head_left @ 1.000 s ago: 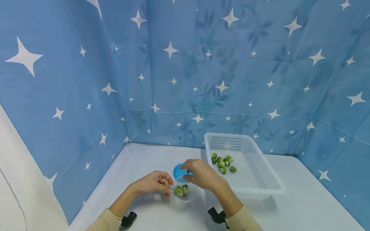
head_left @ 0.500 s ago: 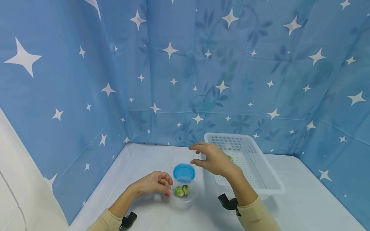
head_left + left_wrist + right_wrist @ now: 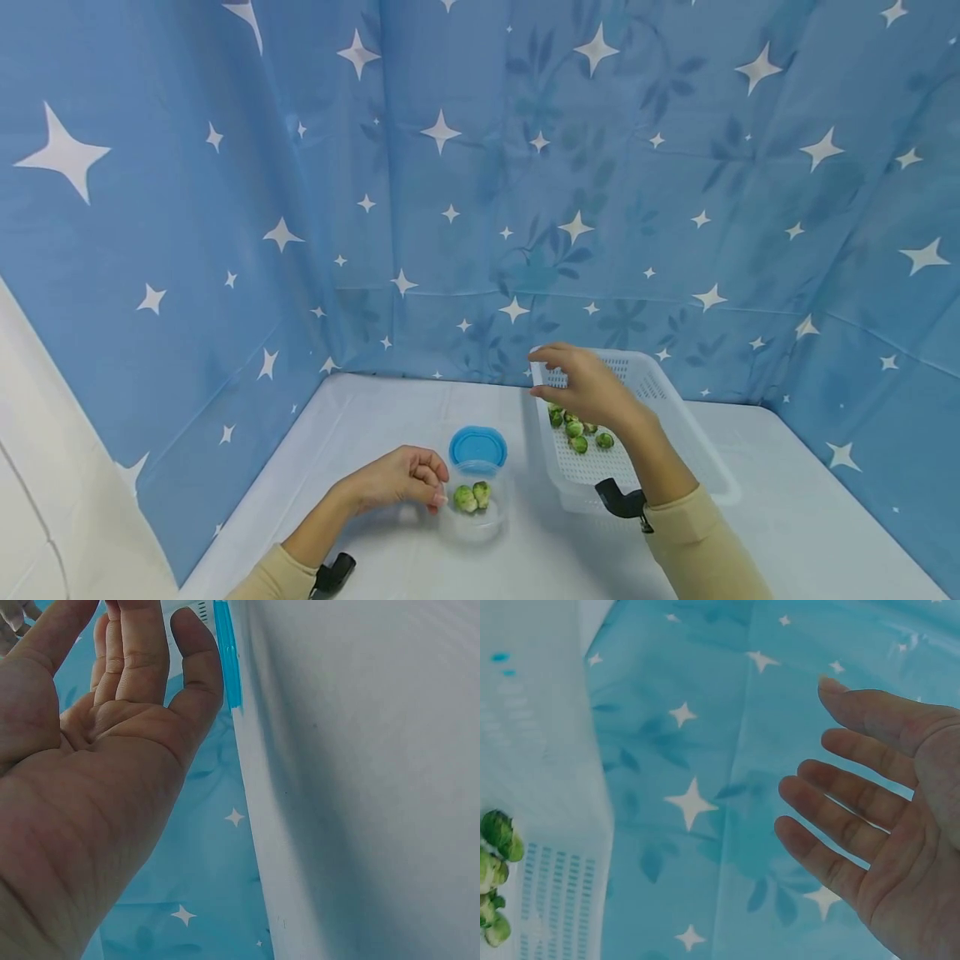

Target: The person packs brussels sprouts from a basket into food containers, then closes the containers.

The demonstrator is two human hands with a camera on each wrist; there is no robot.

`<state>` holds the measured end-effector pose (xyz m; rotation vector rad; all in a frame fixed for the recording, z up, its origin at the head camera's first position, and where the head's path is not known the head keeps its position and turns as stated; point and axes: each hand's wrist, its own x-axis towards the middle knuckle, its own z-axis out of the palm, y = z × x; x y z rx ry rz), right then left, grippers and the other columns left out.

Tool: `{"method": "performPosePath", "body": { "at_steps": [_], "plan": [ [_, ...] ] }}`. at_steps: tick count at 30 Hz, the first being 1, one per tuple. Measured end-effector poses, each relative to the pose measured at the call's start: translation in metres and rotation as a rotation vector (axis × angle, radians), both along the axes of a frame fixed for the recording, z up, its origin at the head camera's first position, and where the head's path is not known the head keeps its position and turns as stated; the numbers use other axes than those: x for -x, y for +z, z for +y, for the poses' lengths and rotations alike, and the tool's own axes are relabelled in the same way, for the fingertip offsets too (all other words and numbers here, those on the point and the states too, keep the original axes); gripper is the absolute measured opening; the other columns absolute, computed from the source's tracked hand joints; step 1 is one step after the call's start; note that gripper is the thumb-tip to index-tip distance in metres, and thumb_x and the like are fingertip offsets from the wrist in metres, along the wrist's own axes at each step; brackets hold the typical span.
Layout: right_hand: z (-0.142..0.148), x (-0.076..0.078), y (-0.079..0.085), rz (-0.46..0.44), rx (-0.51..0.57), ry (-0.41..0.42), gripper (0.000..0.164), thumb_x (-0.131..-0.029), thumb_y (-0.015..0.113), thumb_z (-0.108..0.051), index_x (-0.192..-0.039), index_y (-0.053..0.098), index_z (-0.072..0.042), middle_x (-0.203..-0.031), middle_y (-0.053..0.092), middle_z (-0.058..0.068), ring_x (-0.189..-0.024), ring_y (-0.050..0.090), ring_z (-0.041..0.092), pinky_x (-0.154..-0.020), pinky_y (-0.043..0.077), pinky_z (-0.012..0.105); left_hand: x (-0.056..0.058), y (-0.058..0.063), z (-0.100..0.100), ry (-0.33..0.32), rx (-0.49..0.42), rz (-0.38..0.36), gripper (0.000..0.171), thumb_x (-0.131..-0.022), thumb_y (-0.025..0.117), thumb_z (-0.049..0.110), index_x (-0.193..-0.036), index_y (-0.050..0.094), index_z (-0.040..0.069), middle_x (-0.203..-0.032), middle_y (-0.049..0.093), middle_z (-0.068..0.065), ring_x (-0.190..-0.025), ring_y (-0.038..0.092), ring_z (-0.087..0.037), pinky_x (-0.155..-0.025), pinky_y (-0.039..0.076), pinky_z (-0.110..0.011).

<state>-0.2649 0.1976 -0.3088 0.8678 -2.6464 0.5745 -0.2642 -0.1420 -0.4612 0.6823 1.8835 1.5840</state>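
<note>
head feed first; i have the left hand (image 3: pixel 401 479) low over the white-covered table (image 3: pixel 390 554), fingers bent, thumb and fingertips at the left edge of a small clear plastic container (image 3: pixel 480 526); i cannot tell from here whether the fingers grip the rim or only rest beside it, and on the left wrist feed the fingertips run out at the top edge; two brussels sprouts (image 3: pixel 471 497) sit in the container, side by side; just beyond it a blue lid (image 3: pixel 477 446) lies flat on the table, the container's rim overlapping its near edge in my view.

right hand (image 3: pixel 588 387) is raised over the left part of a white perforated plastic basket (image 3: pixel 592 468); thumb and fingers well apart, nothing held; right wrist feed agrees, showing me bare spread fingers with the cluster of brussels sprouts (image 3: pixel 578 444) off to one side; in the basket these lie on the floor toward the left wall, partly hidden by the hand, so i give no count.

both forearms in beige sleeves (image 3: pixel 705 542), a black wrist mount (image 3: pixel 618 498) at each cuff; behind the table i see a blue curtain (image 3: pixel 480 208) with white stars and darker leaf sprays.
</note>
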Motion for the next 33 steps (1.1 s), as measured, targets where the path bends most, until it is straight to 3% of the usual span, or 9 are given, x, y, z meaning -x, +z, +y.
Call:
{"method": "performPosePath", "body": {
  "at_steps": [18, 33],
  "plan": [
    [0.04, 0.048, -0.019, -0.137, 0.036, -0.128, 0.049, -0.096, 0.077, -0.025, -0.14, 0.064, -0.006, -0.141, 0.064, 0.017, -0.119, 0.065, 0.04, -0.091, 0.057, 0.055, 0.0, -0.001, 0.001, 0.002, -0.003, 0.026, 0.036, -0.093, 0.077, 0.01, -0.117, 0.06, -0.01, -0.083, 0.075, -0.002, -0.08, 0.074, -0.018, -0.083, 0.06, -0.037],
    [0.056, 0.066, -0.034, -0.204, 0.056, -0.177, 0.048, -0.097, 0.076, -0.024, -0.139, 0.065, -0.004, -0.14, 0.065, 0.02, -0.119, 0.065, 0.041, -0.093, 0.057, 0.055, 0.001, -0.002, 0.001, 0.0, -0.014, 0.01, 0.038, -0.093, 0.077, 0.009, -0.118, 0.059, -0.012, -0.083, 0.075, -0.002, -0.08, 0.074, -0.018, -0.083, 0.061, -0.037]
  ]
}}
